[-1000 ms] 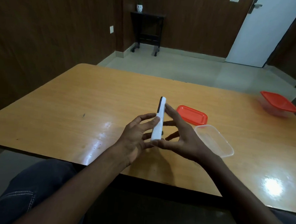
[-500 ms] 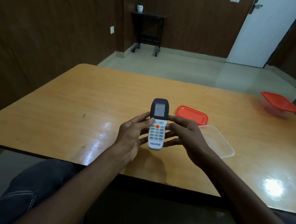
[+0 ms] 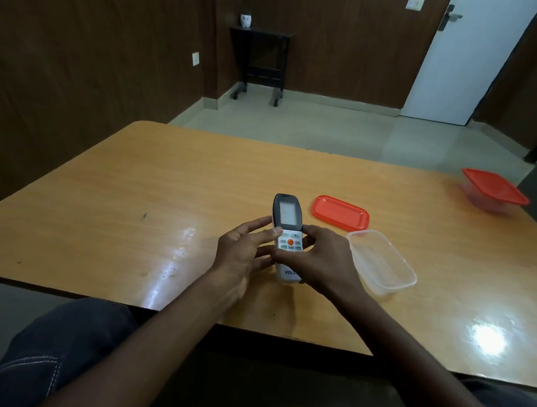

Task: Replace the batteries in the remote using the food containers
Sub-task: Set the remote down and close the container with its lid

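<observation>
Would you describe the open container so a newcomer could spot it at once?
On the wooden table, look just right of the hands holding the remote. The clear container sits there, lidless; its loose red lid lies behind it, unlike the lidded container far right.

Looks like a plain room in an office or institutional building, sparsely furnished. Dark wood panelling [image 3: 80, 66] on the walls, pale tiled floor [image 3: 312, 127] with a light skirting. White door [image 3: 451, 63] with a dark lever handle at the far right, a light switch [image 3: 415, 4] beside it, a wall socket [image 3: 195, 59] on the left. Small black side table on castors [image 3: 260, 61] against the far wall, carrying a little white pot [image 3: 246, 20]. Large glossy orange-brown laminate counter [image 3: 135, 195] in front.
</observation>
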The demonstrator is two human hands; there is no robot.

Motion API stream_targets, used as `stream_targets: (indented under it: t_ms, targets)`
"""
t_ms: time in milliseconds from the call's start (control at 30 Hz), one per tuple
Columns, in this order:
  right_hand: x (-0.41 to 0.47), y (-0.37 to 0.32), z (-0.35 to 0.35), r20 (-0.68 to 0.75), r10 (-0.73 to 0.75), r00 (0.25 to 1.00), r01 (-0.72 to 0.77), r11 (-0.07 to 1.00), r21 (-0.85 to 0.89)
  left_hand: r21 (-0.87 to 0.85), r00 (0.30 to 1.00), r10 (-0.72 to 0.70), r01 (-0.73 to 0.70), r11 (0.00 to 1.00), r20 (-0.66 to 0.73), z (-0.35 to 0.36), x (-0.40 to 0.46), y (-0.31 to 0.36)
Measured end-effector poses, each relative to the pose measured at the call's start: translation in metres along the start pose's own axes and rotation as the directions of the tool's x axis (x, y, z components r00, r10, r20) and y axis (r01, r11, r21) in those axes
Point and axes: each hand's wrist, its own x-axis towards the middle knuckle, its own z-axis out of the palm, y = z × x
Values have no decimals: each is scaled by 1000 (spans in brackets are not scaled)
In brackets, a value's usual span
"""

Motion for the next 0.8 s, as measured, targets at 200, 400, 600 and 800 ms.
stream_targets:
  t_ms: [200, 400, 600, 800]
  targets:
    - [15, 9, -2, -110, 74, 991, -86, 991, -105, 529, 961, 272, -202, 824, -56, -5, 17, -1]
    - [58, 19, -3, -205, 103, 973, -140, 975, -174, 963, 907, 385, -236, 131, 170, -14, 25, -11]
    - [103, 17, 8, -234, 205, 950, -246, 955, -164, 982, 915, 361, -189, -8, 179, -10, 32, -13]
    - [138, 4, 31, -212, 234, 949, -266, 955, -134, 980, 917, 352, -199, -1, 187, -3, 38, -15]
